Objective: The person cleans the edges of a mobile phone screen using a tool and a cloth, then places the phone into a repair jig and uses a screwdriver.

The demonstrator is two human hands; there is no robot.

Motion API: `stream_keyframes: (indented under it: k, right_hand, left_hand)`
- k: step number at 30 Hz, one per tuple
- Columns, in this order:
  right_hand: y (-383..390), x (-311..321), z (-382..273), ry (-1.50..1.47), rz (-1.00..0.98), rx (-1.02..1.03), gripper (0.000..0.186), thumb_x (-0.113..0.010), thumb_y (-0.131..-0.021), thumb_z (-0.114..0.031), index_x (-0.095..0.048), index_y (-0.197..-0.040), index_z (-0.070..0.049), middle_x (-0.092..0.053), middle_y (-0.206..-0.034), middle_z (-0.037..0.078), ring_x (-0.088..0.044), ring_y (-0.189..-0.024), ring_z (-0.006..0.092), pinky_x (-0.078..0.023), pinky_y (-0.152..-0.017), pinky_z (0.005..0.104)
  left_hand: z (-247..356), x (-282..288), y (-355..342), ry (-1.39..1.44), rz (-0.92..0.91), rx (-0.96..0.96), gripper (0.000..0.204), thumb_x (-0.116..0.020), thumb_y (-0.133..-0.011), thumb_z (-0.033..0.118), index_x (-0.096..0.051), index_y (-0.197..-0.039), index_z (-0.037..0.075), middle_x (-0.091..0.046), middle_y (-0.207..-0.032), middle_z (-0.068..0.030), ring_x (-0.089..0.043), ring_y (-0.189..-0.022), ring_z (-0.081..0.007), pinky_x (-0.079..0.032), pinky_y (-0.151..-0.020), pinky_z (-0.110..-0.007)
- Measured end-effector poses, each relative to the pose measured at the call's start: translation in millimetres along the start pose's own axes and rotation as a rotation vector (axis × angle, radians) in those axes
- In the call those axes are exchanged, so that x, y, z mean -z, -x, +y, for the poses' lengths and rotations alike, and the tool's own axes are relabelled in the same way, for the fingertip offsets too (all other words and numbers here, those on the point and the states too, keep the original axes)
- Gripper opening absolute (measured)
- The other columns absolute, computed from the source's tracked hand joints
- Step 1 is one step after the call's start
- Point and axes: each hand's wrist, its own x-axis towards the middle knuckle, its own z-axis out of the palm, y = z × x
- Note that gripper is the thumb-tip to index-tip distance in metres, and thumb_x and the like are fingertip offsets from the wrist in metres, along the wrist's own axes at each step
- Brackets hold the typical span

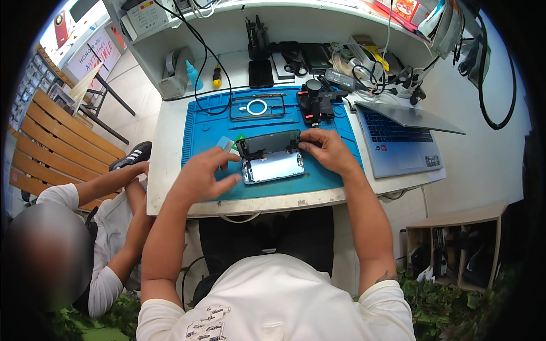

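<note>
An opened phone lies on the blue repair mat (199, 136): its dark screen assembly (267, 142) is tilted up over the silver body (272, 169). My right hand (323, 149) pinches the screen's right end. My left hand (207, 173) is at the phone's left, thumb and fingers apart, not visibly holding anything. A clear plastic piece (224, 143) and a green round item (239, 139) lie behind the left end. Farther back are a dark frame with a white ring (257, 107) and a black tool with red parts (310, 105).
An open laptop (401, 150) is at the right. A blue bottle (193, 75), yellow-handled tool (216, 77), black phone (261, 74) and tangled cables (369, 68) are along the back. Another person (122, 227) sits at the left beside a slatted wooden bench (65, 136).
</note>
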Motion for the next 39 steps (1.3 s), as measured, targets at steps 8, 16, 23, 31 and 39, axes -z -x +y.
stream_keyframes:
  k: [8, 16, 23, 31, 39]
  right_hand:
    - [-4, -3, -5, -0.016, -0.001, 0.056, 0.023, -0.078, -0.101, 0.000, -0.080, -0.124, 0.003, -0.085, -0.115, 0.014, -0.080, -0.109, 0.0203, -0.061, -0.100, 0.0324]
    - [-3, -3, 0, -0.005, 0.006, 0.048, 0.022, -0.079, -0.100, -0.001, -0.080, -0.123, 0.001, -0.085, -0.114, 0.014, -0.081, -0.107, 0.0200, -0.061, -0.099, 0.0322]
    - [-3, -3, 3, -0.008, 0.017, 0.056, 0.022, -0.079, -0.100, -0.002, -0.080, -0.123, 0.001, -0.085, -0.114, 0.014, -0.081, -0.107, 0.0199, -0.061, -0.099, 0.0322]
    - [-2, -3, -3, 0.013, 0.018, 0.060, 0.022, -0.080, -0.100, -0.003, -0.081, -0.122, 0.001, -0.085, -0.114, 0.014, -0.081, -0.106, 0.0205, -0.061, -0.098, 0.0332]
    - [0, -2, 5, -0.016, 0.023, 0.040, 0.022, -0.080, -0.100, -0.003, -0.081, -0.122, 0.000, -0.085, -0.113, 0.014, -0.081, -0.106, 0.0202, -0.061, -0.097, 0.0330]
  left_hand:
    - [6, -39, 19, -0.242, 0.228, -0.147, 0.039, -0.094, -0.087, 0.031, -0.085, -0.121, 0.013, -0.071, -0.095, -0.0086, -0.070, -0.079, -0.0283, -0.056, -0.068, -0.040]
    - [10, -55, 19, -0.207, 0.353, -0.262, 0.013, -0.093, -0.086, 0.017, -0.084, -0.094, 0.011, -0.068, -0.082, -0.0034, -0.068, -0.071, -0.0230, -0.054, -0.062, -0.037]
    - [9, -57, 19, -0.096, 0.349, -0.202, 0.013, -0.092, -0.086, 0.014, -0.080, -0.086, 0.010, -0.067, -0.080, -0.0046, -0.068, -0.065, -0.0234, -0.053, -0.058, -0.037]
    - [9, -53, 17, -0.040, 0.305, -0.200, 0.014, -0.093, -0.085, 0.012, -0.079, -0.085, 0.008, -0.069, -0.081, -0.0052, -0.069, -0.065, -0.0232, -0.054, -0.058, -0.037]
    - [6, -33, 9, 0.064, 0.287, -0.054, 0.019, -0.095, -0.086, 0.016, -0.080, -0.088, 0.006, -0.074, -0.084, -0.0052, -0.070, -0.067, -0.0166, -0.054, -0.061, -0.030]
